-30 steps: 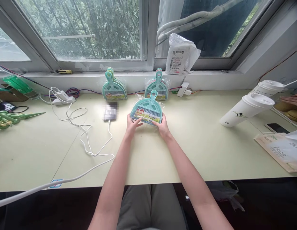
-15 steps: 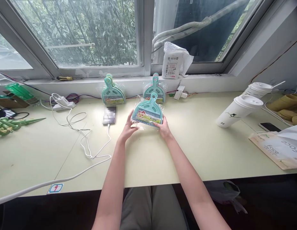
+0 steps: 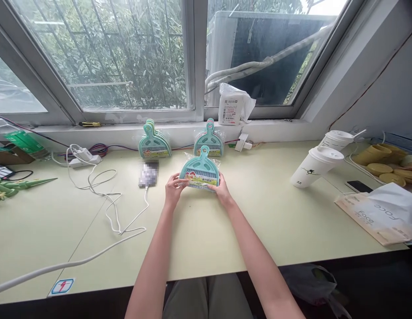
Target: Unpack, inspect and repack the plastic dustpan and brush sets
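Observation:
A teal dustpan and brush set (image 3: pixel 199 170) in clear plastic wrap is held upright between both hands, with its printed label facing me. My left hand (image 3: pixel 174 188) grips its lower left side, fingers across the front edge. At the lower right corner my right hand (image 3: pixel 223 190) is closed on it, thumb on the front. Behind it, a stack of similar wrapped sets (image 3: pixel 209 139) leans against the sill wall. Another stack of wrapped sets (image 3: pixel 154 141) stands to the left, also against the wall.
Left of my hands lie a blurred phone-like device (image 3: pixel 148 173) and a white cable (image 3: pixel 117 221). A power strip (image 3: pixel 84 158) is farther left. To the right are white paper cups (image 3: pixel 315 166), a tissue pack (image 3: pixel 375 217) and a dark phone (image 3: pixel 358 186). A white package (image 3: pixel 229 108) sits on the sill.
The view has tilted upward. The set has turned from a slight slant to nearly level, and my left fingers have shifted onto its front edge. Both hands keep hold of it.

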The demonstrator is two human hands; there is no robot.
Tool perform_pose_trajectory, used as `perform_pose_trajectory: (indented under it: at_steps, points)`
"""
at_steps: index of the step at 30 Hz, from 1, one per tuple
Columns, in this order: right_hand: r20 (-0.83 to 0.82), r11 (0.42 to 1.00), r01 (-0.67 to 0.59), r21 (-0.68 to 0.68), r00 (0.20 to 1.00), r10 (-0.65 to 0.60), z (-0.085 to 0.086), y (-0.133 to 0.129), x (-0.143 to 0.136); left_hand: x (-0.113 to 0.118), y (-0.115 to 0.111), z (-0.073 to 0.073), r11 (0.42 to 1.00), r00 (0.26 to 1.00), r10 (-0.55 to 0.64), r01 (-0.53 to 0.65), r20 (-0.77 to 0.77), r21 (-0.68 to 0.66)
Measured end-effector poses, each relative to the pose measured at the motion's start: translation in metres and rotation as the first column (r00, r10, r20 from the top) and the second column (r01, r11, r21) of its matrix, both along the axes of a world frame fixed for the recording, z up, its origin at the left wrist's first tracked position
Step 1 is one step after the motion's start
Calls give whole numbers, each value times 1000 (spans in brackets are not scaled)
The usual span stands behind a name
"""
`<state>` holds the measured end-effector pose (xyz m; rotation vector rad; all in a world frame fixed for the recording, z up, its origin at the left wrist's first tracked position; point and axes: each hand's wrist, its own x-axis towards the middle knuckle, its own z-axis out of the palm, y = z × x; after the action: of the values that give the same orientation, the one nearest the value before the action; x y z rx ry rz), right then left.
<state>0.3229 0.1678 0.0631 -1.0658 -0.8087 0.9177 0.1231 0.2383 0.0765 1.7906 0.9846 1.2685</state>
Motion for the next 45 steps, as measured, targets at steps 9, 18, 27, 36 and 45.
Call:
perform_pose_trajectory:
  at_steps: [9,18,27,36,45]
  points:
    - [-6,1000,-8,-13,1000,8,3,-3,0,-3,-4,7,996,990,-57,64,-132,56]
    - [35,989,-82,-122,996,87,-3,0,3,-4,4,-4,999,999,12,-14,-37,-52]
    - [70,984,-123,-131,989,133,1,-2,6,-1,3,-10,993,982,65,-82,-175,-90]
    - [278,996,-40,-77,959,60,2,-10,5,1,1,-11,989,975,103,-121,-197,-83]
    - [379,994,84,-74,924,-50,-2,-5,4,-2,1,-7,978,966,123,-157,-226,-140]
